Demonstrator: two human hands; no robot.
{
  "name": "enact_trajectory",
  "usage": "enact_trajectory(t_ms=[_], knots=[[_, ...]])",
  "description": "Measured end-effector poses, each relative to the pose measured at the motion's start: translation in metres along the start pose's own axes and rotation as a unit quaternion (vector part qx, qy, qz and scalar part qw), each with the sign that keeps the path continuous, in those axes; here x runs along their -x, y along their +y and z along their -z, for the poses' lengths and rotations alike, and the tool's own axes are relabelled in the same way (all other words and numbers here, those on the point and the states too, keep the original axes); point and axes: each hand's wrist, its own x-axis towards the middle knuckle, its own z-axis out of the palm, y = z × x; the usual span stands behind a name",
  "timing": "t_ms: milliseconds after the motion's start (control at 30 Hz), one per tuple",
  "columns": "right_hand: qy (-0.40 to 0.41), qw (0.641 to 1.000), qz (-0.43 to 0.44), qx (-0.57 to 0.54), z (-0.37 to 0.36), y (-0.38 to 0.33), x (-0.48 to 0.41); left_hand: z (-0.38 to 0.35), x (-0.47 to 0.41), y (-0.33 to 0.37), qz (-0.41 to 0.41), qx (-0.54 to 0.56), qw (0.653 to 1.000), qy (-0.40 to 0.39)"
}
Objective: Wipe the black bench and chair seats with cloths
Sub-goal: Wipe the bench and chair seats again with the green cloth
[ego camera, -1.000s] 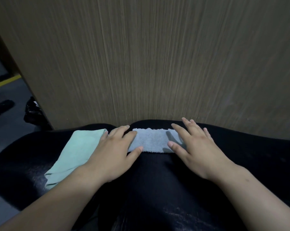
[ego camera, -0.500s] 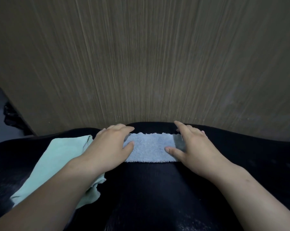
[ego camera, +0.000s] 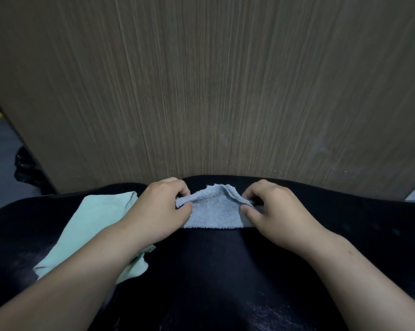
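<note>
Both arms reach forward, left hand point(ego camera: 162, 207) and right hand point(ego camera: 272, 211) pinching blue cloth point(ego camera: 214, 212) ends, bunched on black seat point(ego camera: 213, 271)

A wood-grain panel point(ego camera: 225, 91) stands upright, with grey floor point(ego camera: 1, 168) at far left.

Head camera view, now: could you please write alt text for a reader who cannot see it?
Both hands, left and right, pinch the ends of a pale blue terry cloth on a black seat. A mint green cloth lies under the left forearm, before a wood-grain panel.
</note>
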Motion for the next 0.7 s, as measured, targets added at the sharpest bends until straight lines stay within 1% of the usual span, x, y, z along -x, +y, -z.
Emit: enact_trajectory(t_ms=[133, 233, 367, 433, 500, 600, 700], knots=[[0.038, 0.993, -0.024, -0.113, 0.008, -0.005, 0.005, 0.011, 0.01, 0.008, 0.065, 0.089, 0.993, 0.041], [0.061, 0.973, -0.027, -0.219, 0.014, -0.007, 0.008, 0.019, 0.016, 0.014, 0.088, 0.157, 0.98, 0.084], [0.093, 0.944, 0.012, -0.317, 0.028, -0.013, 0.018, 0.027, 0.026, 0.026, 0.106, 0.24, 0.958, 0.114], [0.096, 0.938, 0.037, -0.332, 0.037, -0.017, 0.026, 0.029, 0.032, 0.033, 0.103, 0.244, 0.956, 0.127], [0.091, 0.94, 0.057, -0.325, 0.048, -0.023, 0.036, 0.033, 0.038, 0.039, 0.078, 0.238, 0.957, 0.145], [0.1, 0.949, 0.085, -0.288, 0.066, -0.031, 0.056, 0.035, 0.048, 0.047, 0.044, 0.281, 0.952, 0.114], [0.1, 0.952, 0.105, -0.269, 0.083, -0.039, 0.075, 0.034, 0.059, 0.06, 0.039, 0.282, 0.954, 0.092]])
